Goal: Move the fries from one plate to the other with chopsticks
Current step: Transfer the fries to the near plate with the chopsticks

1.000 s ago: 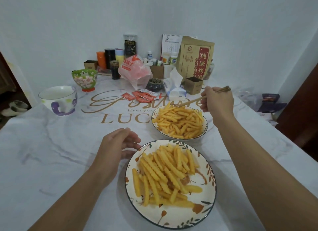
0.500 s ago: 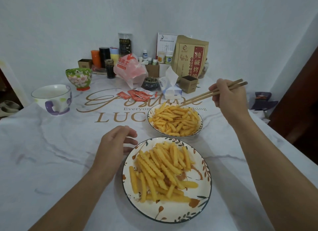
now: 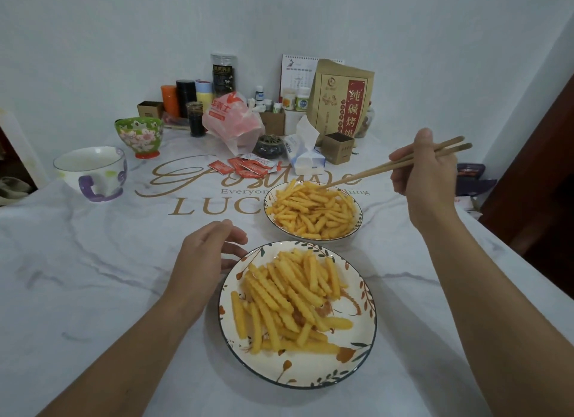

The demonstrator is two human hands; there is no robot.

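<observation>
Right hand gripped a pair of wooden chopsticks, fingers curled round them, tips angled down-left onto the fries in the far plate; whether a fry was pinched between the tips could not be told. Left hand rested on the worktop just left of the near plate, fingers loosely curved and holding nothing, fingertips at or just beside the rim. Near plate had a leaf pattern and a dark edge and carried a second heap of crinkle-cut fries. The 2 plates sat close together, far one up-right of the near one.

Worktop cover was marble-look with gold lettering: a script word partly hidden, "Everyon..." under it, and "LUC..." cut off by the far plate. Behind: white mug with purple handle, green floral bowl, red sauce sachets, tissue pack, plastic bag with red print, brown paper bag with a red label reading 纯碱烤馍, a small brown box, a desk calendar, and a clear canister with a dark label, text too small to read.
</observation>
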